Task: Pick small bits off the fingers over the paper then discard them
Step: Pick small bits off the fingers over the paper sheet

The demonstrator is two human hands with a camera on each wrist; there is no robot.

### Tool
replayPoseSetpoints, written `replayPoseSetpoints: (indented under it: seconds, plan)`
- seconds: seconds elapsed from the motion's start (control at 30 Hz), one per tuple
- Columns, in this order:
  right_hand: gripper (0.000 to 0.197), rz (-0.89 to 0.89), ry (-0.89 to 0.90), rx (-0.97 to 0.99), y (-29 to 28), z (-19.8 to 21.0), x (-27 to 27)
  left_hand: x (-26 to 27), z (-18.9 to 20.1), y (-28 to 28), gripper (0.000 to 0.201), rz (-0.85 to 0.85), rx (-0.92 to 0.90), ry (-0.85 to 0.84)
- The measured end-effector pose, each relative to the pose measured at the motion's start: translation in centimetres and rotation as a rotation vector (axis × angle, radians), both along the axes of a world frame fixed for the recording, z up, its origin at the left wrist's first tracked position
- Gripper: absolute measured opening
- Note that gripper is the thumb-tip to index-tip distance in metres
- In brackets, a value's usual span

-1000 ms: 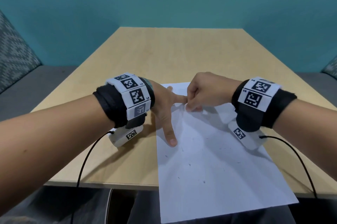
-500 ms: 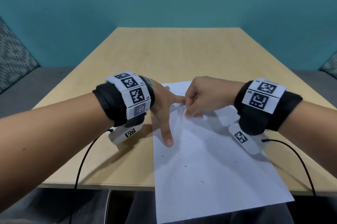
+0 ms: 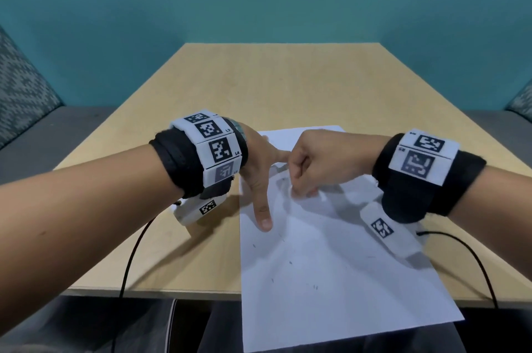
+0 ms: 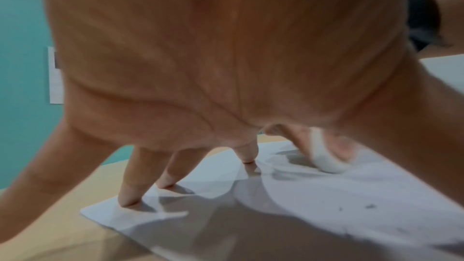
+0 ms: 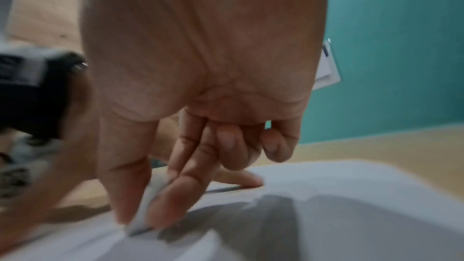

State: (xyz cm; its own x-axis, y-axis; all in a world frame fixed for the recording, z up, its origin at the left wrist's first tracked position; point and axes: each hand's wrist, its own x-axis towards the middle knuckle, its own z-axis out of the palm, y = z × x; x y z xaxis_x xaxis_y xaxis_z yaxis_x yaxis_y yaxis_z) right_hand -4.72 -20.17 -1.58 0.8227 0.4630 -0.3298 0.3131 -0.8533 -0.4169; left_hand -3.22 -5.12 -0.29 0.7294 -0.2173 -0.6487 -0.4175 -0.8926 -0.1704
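Note:
A white sheet of paper [image 3: 331, 280] lies on the wooden table [image 3: 273, 88], hanging over its near edge. My left hand [image 3: 259, 177] is spread over the sheet's far left corner, with straight fingertips [image 4: 128, 199] touching the paper [image 4: 326, 205]. Just right of it, my right hand [image 3: 302, 180] is curled, knuckles up. Its thumb and first fingers pinch a small white piece [image 5: 145, 205], also seen as the white piece [image 4: 323, 158], with its tip on the paper [image 5: 351, 195]. Tiny dark bits [image 3: 290, 262] are scattered on the sheet.
Black cables [image 3: 129, 260] run from both wrist cameras over the table's near edge. Grey benches [image 3: 57, 128] flank the table and a teal wall [image 3: 259, 7] stands behind it. Bare wood stretches beyond the paper.
My right hand's pinching fingertips have dropped a little from the left index fingertip down onto the paper. The left hand has stayed spread in place.

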Motion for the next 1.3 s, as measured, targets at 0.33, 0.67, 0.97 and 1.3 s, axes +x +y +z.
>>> replayPoseSetpoints:
  seconds: [0.33, 0.67, 0.97, 1.3]
  plan:
    - [0.014, -0.125, -0.101, 0.001, -1.5, 0.2, 1.2, -0.2, 0.2, -0.3, 0.143, 0.013, -0.004, 0.015]
    - [0.012, -0.142, -0.159, -0.016, -1.5, 0.0, 1.7, -0.2, 0.3, -0.5, 0.142, -0.011, 0.014, 0.003]
    - [0.014, -0.125, -0.093, 0.011, -1.7, 0.1, 1.2, -0.4, 0.4, -0.5, 0.141, -0.021, 0.013, 0.004]
    - [0.014, -0.058, -0.02, 0.016, -1.5, -0.1, 0.1, -0.1, 0.2, -0.4, 0.143, -0.015, 0.028, -0.003]
